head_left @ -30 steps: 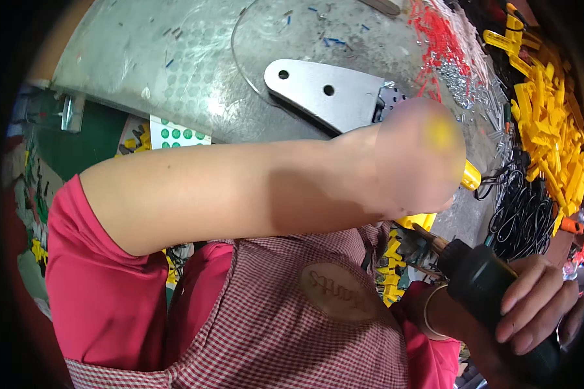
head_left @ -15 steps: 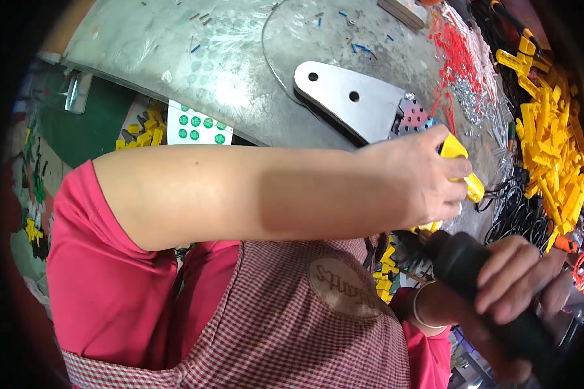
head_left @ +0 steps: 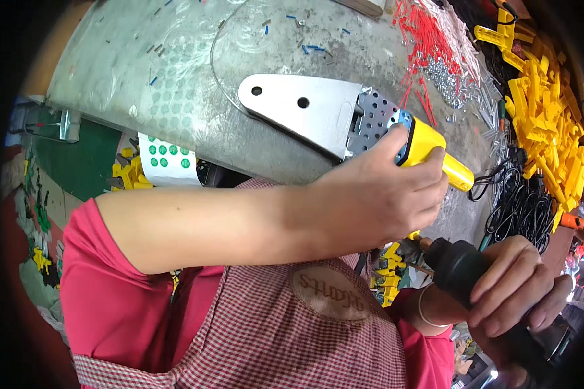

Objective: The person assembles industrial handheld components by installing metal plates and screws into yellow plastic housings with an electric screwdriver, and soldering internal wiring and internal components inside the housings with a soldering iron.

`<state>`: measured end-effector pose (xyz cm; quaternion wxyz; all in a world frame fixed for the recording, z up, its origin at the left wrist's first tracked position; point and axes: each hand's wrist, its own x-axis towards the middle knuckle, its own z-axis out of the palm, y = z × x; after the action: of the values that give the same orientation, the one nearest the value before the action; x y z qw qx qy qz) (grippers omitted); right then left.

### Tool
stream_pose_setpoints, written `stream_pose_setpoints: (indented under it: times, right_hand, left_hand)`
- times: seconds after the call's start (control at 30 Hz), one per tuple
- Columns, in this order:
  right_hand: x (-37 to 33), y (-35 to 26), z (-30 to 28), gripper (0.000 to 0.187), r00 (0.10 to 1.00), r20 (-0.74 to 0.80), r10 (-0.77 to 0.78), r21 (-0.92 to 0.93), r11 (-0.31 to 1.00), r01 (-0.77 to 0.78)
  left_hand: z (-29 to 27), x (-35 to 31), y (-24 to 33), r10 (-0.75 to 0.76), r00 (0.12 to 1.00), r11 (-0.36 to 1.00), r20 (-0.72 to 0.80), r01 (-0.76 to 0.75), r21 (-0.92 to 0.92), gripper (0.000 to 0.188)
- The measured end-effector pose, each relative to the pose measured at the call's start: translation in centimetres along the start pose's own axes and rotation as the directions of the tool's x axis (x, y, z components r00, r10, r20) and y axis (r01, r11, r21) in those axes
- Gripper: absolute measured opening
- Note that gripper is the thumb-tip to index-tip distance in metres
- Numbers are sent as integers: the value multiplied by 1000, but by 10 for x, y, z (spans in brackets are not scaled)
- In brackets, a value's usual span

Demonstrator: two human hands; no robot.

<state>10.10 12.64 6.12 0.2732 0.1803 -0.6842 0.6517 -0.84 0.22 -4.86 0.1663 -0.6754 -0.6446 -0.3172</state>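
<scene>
My left hand (head_left: 396, 188) is closed around the yellow handle of a pipe welding iron (head_left: 305, 113), its thumb by the blue part. The iron has a flat silver plate with two holes and a perforated metal guard, and its plate end rests over the metal table. In my right hand (head_left: 516, 285) is a black power screwdriver (head_left: 462, 267), its tip pointing at a small yellow part just below my left hand. Whether the tip touches that part I cannot tell. Part of the handle is hidden under my left fingers.
Yellow plastic shells (head_left: 545, 123) are heaped at the right, beside coiled black cables (head_left: 516, 211). Red wires (head_left: 425, 35) and small metal screws (head_left: 444, 81) lie at the back right. A sheet of green round stickers (head_left: 165, 161) hangs at the table's near edge.
The whole view has shifted. More of the yellow handle and the perforated guard now shows beside my left hand. The screwdriver stays close under the left hand.
</scene>
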Motion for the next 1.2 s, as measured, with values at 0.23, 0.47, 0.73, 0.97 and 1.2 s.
stream_pose_setpoints:
  times: [0.23,0.47,0.73,0.97,1.2]
  right_hand:
    - [11,4,-25,14,902,420,99,203,958,-200]
    - [-17,-33,0,56,955,-285,-81,46,994,98]
    - [-52,-3,-76,38,697,-690,194,482,842,243]
    - [-82,38,-70,38,573,-783,242,527,747,404]
    - [-81,40,-62,38,564,-789,243,536,721,439]
  left_hand:
    - [0,-4,4,-26,998,999,53,29,-46,18]
    - [-14,-5,14,-54,992,995,114,44,87,28]
    - [-59,-10,-45,-372,863,894,343,432,-118,75]
    - [-51,-7,-42,-359,866,884,349,435,-169,65]
    - [-50,-9,-42,-369,870,883,328,438,-170,63]
